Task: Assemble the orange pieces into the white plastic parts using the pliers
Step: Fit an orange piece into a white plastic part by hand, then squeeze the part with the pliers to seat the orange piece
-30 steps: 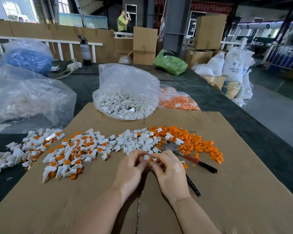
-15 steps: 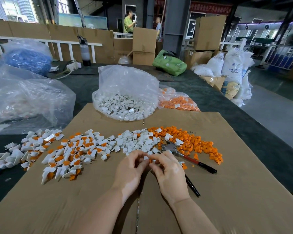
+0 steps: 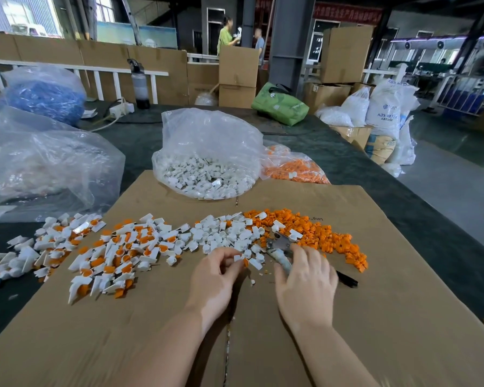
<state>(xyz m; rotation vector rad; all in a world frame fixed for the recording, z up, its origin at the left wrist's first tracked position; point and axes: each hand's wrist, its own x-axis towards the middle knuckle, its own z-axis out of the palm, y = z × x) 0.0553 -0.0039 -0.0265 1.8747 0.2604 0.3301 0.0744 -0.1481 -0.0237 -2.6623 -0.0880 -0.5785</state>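
My left hand [image 3: 215, 277] pinches a small white plastic part with an orange piece [image 3: 242, 260] at its fingertips, just above the cardboard. My right hand [image 3: 305, 277] lies over the pliers [image 3: 278, 245], fingers curling round the handles; the metal jaws stick out beyond the fingers and one black handle tip [image 3: 347, 280] shows to the right. A pile of loose white parts [image 3: 224, 236] lies ahead of my hands, a pile of orange pieces [image 3: 319, 233] to its right, and joined white-and-orange parts [image 3: 118, 252] to the left.
A cardboard sheet [image 3: 375, 317] covers the dark table. An open clear bag of white parts [image 3: 207, 174] stands behind the piles, with a bag of orange pieces [image 3: 291, 169] to its right. Large clear bags [image 3: 39, 163] sit at the left. Boxes, sacks and two people are far behind.
My hands have come apart. The right hand moved right onto the pliers, while the left hand keeps the white part with the orange piece.
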